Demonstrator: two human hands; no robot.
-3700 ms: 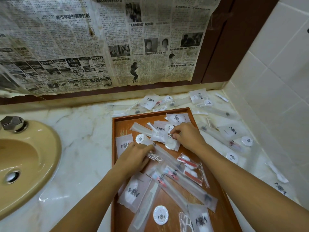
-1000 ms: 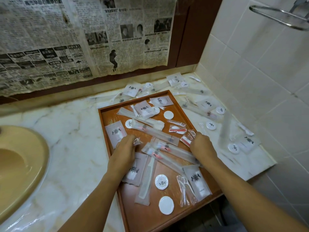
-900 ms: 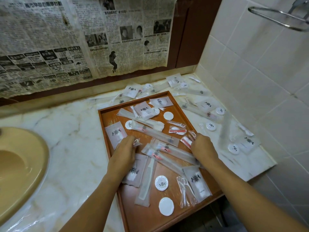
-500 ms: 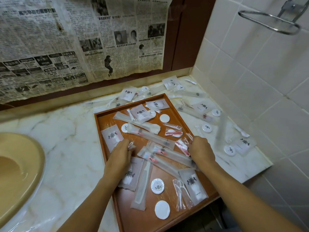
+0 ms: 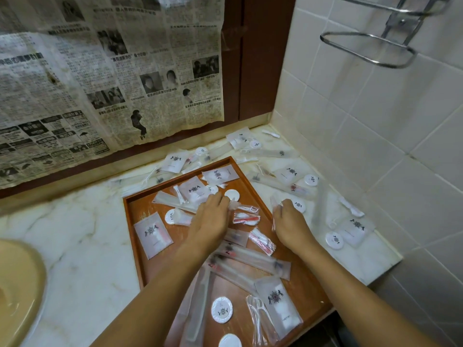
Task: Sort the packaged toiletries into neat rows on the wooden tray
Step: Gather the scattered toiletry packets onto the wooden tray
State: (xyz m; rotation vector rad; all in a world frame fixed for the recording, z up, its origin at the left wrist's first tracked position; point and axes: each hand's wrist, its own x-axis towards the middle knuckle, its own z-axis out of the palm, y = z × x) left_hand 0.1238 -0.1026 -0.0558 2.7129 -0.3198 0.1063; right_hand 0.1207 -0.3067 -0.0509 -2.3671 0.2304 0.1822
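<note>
On the marble counter, a wooden tray is sitting at an angle, its near corner hanging past the counter's edge. Packaged toiletries are lying scattered across it rather than lined up: a flat sachet near the left rim, long toothbrush sleeves crossing the middle, a round white disc and another sachet toward the near end. More packets are lying loose on the counter behind and to the right of the tray, among them a round disc beside a sachet.

From the head view, the left hand is reaching over the tray's middle, fingers bent down onto the packets there; whether they are pinching one is blurred and cannot be told. The right hand is hovering at the tray's right rim, fingers curled around a thin clear packet at its fingertips.

A yellow sink is showing at the left edge, newspaper is covering the back wall, and a metal rack is hanging on the white tiles.
</note>
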